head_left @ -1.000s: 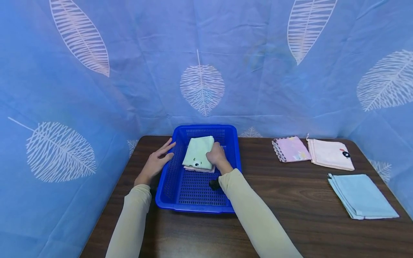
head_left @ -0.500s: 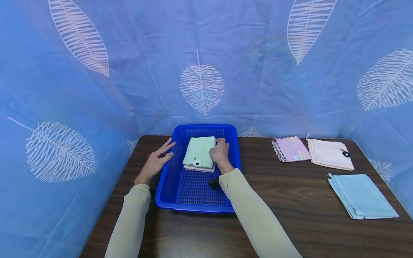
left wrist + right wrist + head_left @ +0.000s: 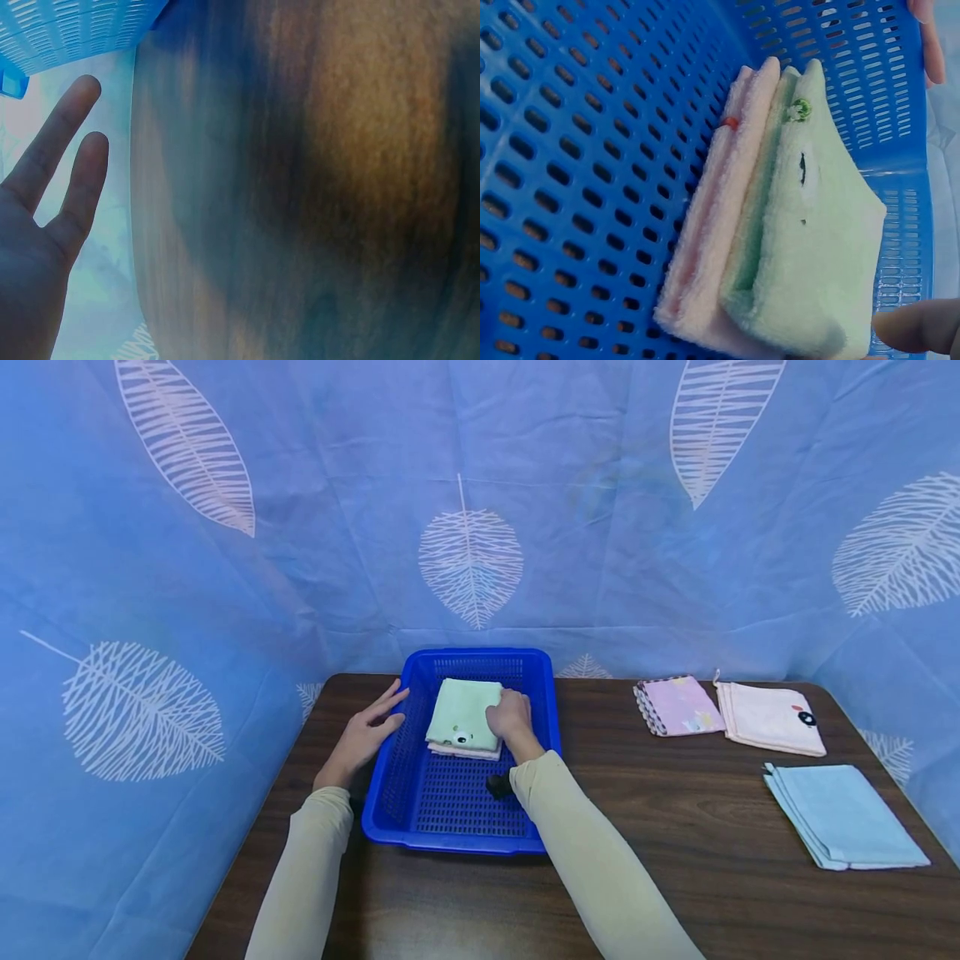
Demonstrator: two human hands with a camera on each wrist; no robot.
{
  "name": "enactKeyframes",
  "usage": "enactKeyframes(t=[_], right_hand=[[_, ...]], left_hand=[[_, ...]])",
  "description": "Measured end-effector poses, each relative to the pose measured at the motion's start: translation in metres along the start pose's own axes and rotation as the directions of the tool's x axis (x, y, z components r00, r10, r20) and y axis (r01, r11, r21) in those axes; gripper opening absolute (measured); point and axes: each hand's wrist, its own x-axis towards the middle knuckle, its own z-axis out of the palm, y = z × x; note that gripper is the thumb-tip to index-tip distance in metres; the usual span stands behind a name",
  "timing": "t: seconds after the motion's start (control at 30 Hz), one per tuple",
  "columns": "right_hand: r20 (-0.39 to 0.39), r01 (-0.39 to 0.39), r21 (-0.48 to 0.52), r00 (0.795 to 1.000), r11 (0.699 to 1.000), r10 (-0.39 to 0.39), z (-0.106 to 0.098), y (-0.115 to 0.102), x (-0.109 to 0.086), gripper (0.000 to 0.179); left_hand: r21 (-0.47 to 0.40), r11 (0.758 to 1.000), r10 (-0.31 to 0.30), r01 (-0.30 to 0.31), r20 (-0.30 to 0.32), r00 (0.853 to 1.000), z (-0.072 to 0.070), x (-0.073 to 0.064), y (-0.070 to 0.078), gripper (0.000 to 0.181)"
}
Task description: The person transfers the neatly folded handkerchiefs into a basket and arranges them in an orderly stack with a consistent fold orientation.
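A dark wooden table (image 3: 675,827) carries a blue basket (image 3: 450,814) and three folded cloths (image 3: 843,814).

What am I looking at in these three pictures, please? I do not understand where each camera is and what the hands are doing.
There is no machine: a person works with bare hands. The wide picture comes from a camera on the head; the other two come from cameras on the wrists.

On the wooden table stands a blue basket. In it a folded green towel lies on a pink towel. The right hand rests on the green towel's right edge. The left hand touches the basket's left rim with straight fingers.

To the right lie a pink checked-edge cloth, a pale pink towel and a light blue towel.
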Motion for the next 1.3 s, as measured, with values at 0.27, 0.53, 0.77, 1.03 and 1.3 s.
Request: enactKeyframes(t=[0.27, 0.53, 0.77, 1.03, 1.3], right_hand=[[-0.019, 0.057, 0.007, 0.998, 0.998, -0.057, 0.001, 0.001, -0.003, 0.053], [0.029, 0.181, -0.176, 0.983, 0.968, -0.179, 0.009, 0.004, -0.009, 0.053], [0.103, 0.231, -0.285, 0.972, 0.930, -0.210, 0.011, 0.000, -0.012, 0.063], [0.098, 0.287, -0.380, 0.958, 0.879, -0.270, 0.010, -0.005, -0.017, 0.078], [0.088, 0.303, -0.392, 0.952, 0.869, -0.292, 0.006, -0.013, -0.021, 0.085]], left_hand=[[0.008, 1.000, 0.009, -0.009, 0.006, 1.000, 0.000, 0.000, 0.000, 0.047], [0.036, 0.999, 0.007, -0.008, 0.009, 1.000, -0.002, -0.003, 0.001, 0.045], [0.037, 0.999, 0.003, -0.004, 0.007, 1.000, -0.001, -0.003, 0.002, 0.045], [0.037, 0.999, -0.019, 0.018, 0.032, 0.999, -0.003, -0.001, 0.004, 0.046], [0.059, 0.998, 0.002, -0.003, 0.024, 1.000, -0.004, 0.000, 0.005, 0.047]])
